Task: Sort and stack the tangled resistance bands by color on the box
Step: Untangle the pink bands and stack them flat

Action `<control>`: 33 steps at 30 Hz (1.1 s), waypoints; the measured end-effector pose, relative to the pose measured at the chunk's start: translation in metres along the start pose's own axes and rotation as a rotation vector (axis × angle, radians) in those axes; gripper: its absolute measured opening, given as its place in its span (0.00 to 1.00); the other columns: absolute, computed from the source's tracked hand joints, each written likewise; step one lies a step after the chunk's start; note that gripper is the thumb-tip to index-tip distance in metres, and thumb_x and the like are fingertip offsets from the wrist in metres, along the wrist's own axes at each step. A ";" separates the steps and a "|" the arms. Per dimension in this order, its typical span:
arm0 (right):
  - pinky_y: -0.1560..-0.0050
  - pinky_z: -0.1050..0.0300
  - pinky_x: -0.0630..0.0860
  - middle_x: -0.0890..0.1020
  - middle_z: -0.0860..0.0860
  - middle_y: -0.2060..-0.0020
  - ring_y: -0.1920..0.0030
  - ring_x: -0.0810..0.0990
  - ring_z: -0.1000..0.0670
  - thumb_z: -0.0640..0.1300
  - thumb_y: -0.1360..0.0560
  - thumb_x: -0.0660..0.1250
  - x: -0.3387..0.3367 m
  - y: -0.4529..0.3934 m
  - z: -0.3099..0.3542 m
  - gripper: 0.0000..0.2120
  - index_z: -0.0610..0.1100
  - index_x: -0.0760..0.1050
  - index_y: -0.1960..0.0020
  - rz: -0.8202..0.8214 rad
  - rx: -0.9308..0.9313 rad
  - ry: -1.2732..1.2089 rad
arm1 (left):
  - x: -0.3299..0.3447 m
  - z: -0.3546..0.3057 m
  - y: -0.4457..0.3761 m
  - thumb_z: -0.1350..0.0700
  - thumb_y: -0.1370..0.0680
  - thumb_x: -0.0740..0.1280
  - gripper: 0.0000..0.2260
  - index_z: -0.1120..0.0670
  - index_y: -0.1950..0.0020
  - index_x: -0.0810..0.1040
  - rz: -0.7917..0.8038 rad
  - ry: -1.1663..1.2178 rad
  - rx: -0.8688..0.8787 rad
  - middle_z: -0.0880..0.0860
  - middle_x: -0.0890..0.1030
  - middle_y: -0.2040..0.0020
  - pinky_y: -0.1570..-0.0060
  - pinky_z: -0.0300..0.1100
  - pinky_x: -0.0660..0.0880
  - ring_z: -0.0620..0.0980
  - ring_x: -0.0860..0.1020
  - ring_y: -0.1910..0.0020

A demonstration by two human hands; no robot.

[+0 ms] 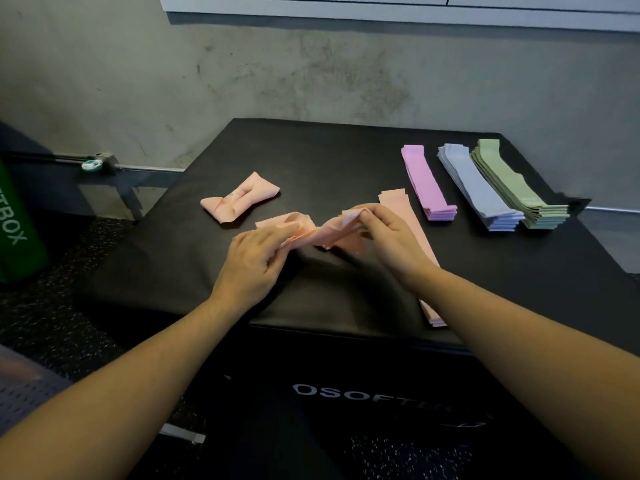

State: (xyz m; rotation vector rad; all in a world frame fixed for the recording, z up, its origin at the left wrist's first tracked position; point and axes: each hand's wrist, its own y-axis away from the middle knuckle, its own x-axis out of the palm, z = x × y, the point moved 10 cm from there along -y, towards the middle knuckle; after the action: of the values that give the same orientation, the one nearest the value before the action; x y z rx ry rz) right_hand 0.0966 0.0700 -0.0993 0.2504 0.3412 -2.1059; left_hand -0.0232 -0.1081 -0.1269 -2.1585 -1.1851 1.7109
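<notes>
A twisted peach band (322,233) stretches between my hands over the black box (329,161). My left hand (256,261) grips its left end, and my right hand (388,233) pinches its right end. A second knotted peach band (239,199) lies loose on the box, behind and left of my hands. A flat peach stack (398,206) runs under my right wrist toward the box's front edge. Further right lie three sorted stacks: a pink stack (427,183), a lavender-blue stack (478,188) and a green stack (516,185).
The box stands against a grey concrete wall (311,74). A green box (17,233) stands on the speckled floor at the left. A dark bar with a teal fitting (91,164) lies along the wall's foot.
</notes>
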 end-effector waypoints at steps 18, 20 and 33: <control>0.47 0.53 0.76 0.77 0.54 0.49 0.44 0.77 0.49 0.52 0.20 0.58 -0.020 -0.006 -0.007 0.10 0.52 0.74 0.43 -0.038 0.126 0.190 | -0.001 0.010 0.002 0.51 0.21 0.55 0.19 0.51 0.39 0.83 0.019 0.067 -0.115 0.50 0.76 0.31 0.43 0.46 0.74 0.50 0.76 0.38; 0.46 0.54 0.75 0.77 0.53 0.46 0.44 0.77 0.50 0.60 0.24 0.68 -0.009 -0.004 -0.008 0.16 0.53 0.75 0.41 0.102 0.068 0.501 | -0.002 0.009 0.002 0.47 0.23 0.56 0.19 0.50 0.40 0.82 0.027 -0.001 -0.110 0.51 0.76 0.32 0.42 0.51 0.73 0.52 0.76 0.38; 0.49 0.56 0.76 0.80 0.52 0.46 0.46 0.78 0.48 0.50 0.26 0.74 -0.012 0.003 0.004 0.10 0.49 0.74 0.53 0.122 -0.005 0.556 | -0.003 0.016 0.001 0.51 0.22 0.71 0.07 0.54 0.55 0.82 -0.010 -0.046 -0.172 0.51 0.79 0.40 0.42 0.53 0.73 0.52 0.77 0.41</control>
State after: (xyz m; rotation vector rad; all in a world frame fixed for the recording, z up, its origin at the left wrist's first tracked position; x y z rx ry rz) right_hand 0.1053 0.0769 -0.0917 0.8378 0.6382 -1.8864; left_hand -0.0364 -0.1163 -0.1307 -2.2146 -1.4009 1.7215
